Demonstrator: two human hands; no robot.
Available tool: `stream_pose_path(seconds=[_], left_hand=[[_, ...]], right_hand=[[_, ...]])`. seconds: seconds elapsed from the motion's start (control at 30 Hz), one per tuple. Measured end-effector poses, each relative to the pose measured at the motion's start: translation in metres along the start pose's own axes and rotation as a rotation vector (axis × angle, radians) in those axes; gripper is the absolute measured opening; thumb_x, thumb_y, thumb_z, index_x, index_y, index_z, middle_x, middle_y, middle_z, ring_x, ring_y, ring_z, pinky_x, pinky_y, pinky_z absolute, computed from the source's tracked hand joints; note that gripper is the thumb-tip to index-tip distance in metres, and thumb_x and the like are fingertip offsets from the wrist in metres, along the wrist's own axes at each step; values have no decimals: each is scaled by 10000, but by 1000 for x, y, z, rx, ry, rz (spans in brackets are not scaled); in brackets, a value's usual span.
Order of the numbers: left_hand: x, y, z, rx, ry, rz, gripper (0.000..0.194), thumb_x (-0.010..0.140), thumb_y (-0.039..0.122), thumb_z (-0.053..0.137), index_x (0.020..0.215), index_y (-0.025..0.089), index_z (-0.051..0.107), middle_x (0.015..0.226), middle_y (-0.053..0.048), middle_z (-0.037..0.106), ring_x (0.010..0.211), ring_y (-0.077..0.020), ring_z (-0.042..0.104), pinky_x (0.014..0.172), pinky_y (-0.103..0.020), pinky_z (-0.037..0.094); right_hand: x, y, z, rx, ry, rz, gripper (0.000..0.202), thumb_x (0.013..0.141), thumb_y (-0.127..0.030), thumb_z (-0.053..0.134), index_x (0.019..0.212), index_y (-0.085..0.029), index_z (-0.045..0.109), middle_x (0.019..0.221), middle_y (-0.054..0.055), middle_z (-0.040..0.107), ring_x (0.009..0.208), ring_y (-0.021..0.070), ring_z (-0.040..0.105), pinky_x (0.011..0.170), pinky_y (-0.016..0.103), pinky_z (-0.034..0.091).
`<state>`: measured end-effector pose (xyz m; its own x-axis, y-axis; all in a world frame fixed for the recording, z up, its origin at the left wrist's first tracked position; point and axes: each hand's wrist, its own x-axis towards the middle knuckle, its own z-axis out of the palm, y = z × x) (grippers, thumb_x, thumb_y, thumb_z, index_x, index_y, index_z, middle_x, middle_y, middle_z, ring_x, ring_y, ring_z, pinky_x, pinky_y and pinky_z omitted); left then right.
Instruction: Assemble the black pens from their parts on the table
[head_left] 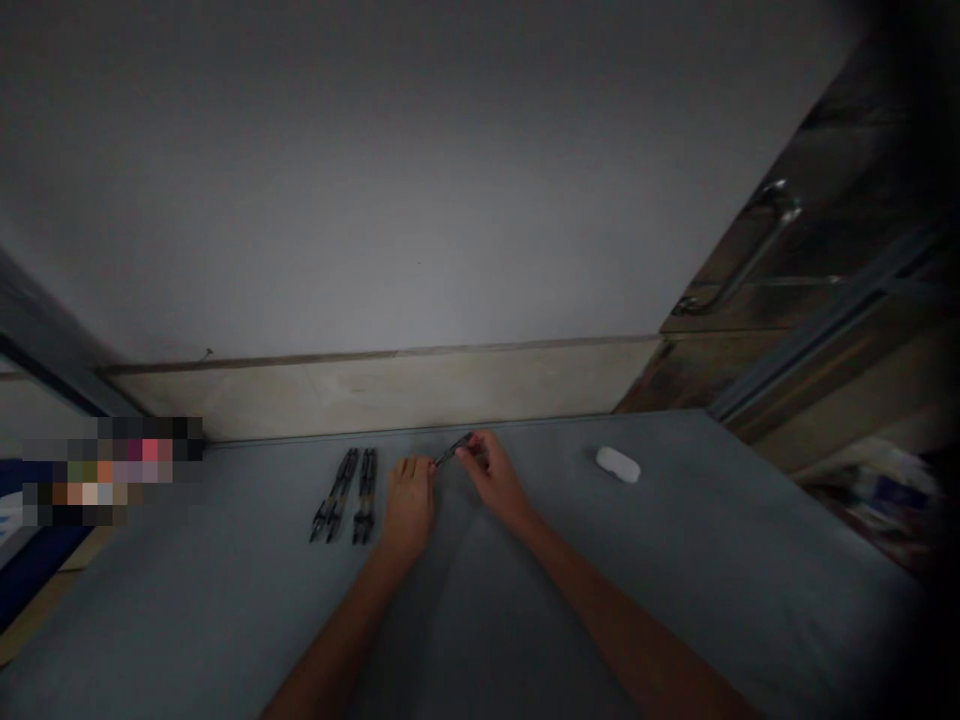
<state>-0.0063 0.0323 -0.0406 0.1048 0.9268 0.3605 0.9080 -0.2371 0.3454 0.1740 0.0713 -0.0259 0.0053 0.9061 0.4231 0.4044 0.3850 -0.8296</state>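
A dark, slim pen [450, 453] is held at a slant above the table, between my two hands. My right hand [496, 482] is closed in a pinch round its upper end. At the lower end, the fingertips of my left hand [409, 503] are closed on the pen, and the hand hides that tip. Just left of my left hand lie a pair of dark pens [364, 495] side by side. Farther left, another dark pair [334, 497] rests at a slight slant, the pens spreading apart toward me.
A white rounded oblong object [619, 464] lies on the grey table [675, 580] to the right. The wall [420, 390] stands behind the table's back edge. A metal handle [739, 265] is on the dark door at right. Blurred-out items are at far left.
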Motion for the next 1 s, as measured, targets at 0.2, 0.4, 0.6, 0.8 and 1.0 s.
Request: stream_pose_path(seconds=[0.2, 0.4, 0.6, 0.8, 1.0], left_hand=[[-10, 7, 3, 76, -27, 61, 372, 1107, 33, 519, 1177, 254, 811, 1157, -54, 847, 1092, -271, 786, 987, -399, 629], [-12, 14, 5, 168, -25, 76, 222, 1124, 190, 660, 1230, 303, 819, 1131, -63, 818, 1084, -309, 756, 925, -428, 598], [-11, 14, 1, 227, 11, 54, 209, 1120, 180, 647, 1123, 296, 821, 1107, -84, 801, 1071, -325, 730, 964, -456, 578], [-8, 14, -3, 146, -22, 50, 85, 1083, 220, 752, 1041, 276, 800, 1081, -81, 808, 1093, -339, 750, 960, -451, 567], [-9, 13, -2, 180, -54, 33, 126, 1127, 238, 697, 1089, 271, 812, 1123, -87, 843, 1122, -326, 766, 992, -457, 577]], right_hand=[[-3, -2, -8, 95, -154, 99, 316, 1040, -571, 598, 889, -298, 652, 675, -13, 685, 632, 241, 687, 621, 352, 574], [-2, -4, -10, 91, -309, 94, 285, 988, -484, 662, 792, -292, 741, 747, 16, 773, 743, 267, 740, 733, 382, 594], [1, -3, -16, 64, -471, 37, 290, 1027, -393, 664, 789, -297, 799, 782, 31, 799, 785, 272, 756, 772, 393, 613], [4, 0, -25, 19, -608, -51, 204, 1020, -263, 745, 874, -336, 866, 930, 45, 854, 943, 294, 813, 925, 429, 660], [-7, 3, -16, -61, -514, -90, 211, 1014, -178, 742, 886, -323, 825, 943, 73, 826, 1030, 341, 798, 996, 488, 653]])
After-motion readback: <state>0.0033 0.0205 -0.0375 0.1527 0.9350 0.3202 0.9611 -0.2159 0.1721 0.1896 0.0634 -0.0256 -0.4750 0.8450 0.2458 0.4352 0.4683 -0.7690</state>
